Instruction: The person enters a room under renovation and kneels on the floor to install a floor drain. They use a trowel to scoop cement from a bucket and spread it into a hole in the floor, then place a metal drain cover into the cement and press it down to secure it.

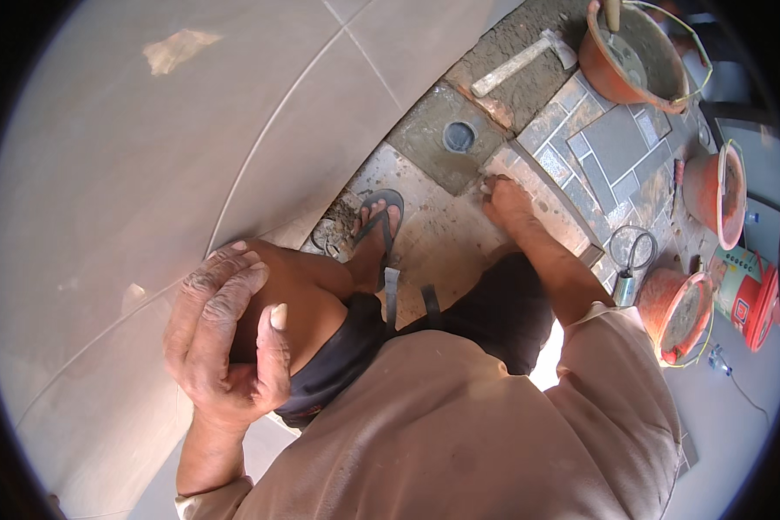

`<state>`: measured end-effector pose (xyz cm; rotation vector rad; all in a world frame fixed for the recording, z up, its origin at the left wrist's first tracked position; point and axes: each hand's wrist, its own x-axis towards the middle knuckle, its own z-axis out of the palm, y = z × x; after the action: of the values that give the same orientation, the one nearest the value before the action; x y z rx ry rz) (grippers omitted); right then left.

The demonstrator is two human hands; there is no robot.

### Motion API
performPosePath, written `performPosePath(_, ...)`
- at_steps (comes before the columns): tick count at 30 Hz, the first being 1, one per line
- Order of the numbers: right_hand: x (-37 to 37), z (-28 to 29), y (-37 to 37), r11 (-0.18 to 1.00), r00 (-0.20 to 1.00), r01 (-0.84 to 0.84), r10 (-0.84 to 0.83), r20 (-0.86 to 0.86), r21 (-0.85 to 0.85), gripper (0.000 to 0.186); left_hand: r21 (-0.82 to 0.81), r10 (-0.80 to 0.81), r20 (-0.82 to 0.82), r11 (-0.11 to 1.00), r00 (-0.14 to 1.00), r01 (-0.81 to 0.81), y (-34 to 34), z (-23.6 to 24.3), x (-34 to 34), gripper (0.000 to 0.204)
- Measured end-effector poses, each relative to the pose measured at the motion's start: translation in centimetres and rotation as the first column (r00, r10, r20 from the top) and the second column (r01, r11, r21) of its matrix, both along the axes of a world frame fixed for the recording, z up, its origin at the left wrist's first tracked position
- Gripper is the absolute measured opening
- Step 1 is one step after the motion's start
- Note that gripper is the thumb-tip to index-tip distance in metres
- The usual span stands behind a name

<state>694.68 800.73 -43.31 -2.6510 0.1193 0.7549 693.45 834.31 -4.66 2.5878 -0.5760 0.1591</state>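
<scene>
My left hand (230,338) is raised beside my bent left knee. Its thumb stands away from the loosely curved fingers, and nothing shows in it. On the right, my right hand (506,201) reaches down to the floor with its fingers bunched together at the corner of a pale tile (529,178). Whatever the fingertips hold is too small or hidden to make out. Just beyond them lies a square of wet grey mortar (433,165) with a round drain hole (459,136) in it. My sandalled left foot (379,221) rests to the left of that square.
A hatchet-like hammer (520,65) lies on rough mortar at the far side. Orange buckets (600,65) with mortar line the right, beside patterned grey tiles (620,143) and a metal cylinder with a cable (624,286). A large tiled wall (260,78) borders the left.
</scene>
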Motion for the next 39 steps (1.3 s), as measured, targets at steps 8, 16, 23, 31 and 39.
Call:
performPosePath(8,-1.4,-4.5,1.2,0.968,0.949,0.205,-0.16,-0.271,0.146,0.036,0.046,0.003,-0.004,0.999,1.0,-0.003,-0.1,0.3,-0.1,0.023)
performPosePath(16,2.8,-11.2,2.5,0.691,0.933,0.358,-0.283,-0.22,0.628,0.04,0.045,0.014,-0.021,0.999,1.0,-0.013,-0.5,0.0,0.2,0.024)
performPosePath(23,6.4,-10.4,7.9,0.6,0.705,0.613,-0.709,-0.012,0.514,0.034,0.078,0.024,-0.051,0.997,0.998,-0.02,-0.5,0.2,0.1,0.023)
performPosePath(31,7.6,-11.7,6.7,0.622,0.865,0.502,-0.373,-0.336,0.601,0.033,0.096,0.031,-0.039,0.995,0.999,-0.027,-0.7,0.1,0.0,0.023)
performPosePath(39,8.7,-5.2,5.3,0.971,0.986,0.12,-0.093,-0.135,0.208,0.043,0.115,0.046,-0.04,0.993,0.998,-0.041,-0.7,0.1,0.1,0.022)
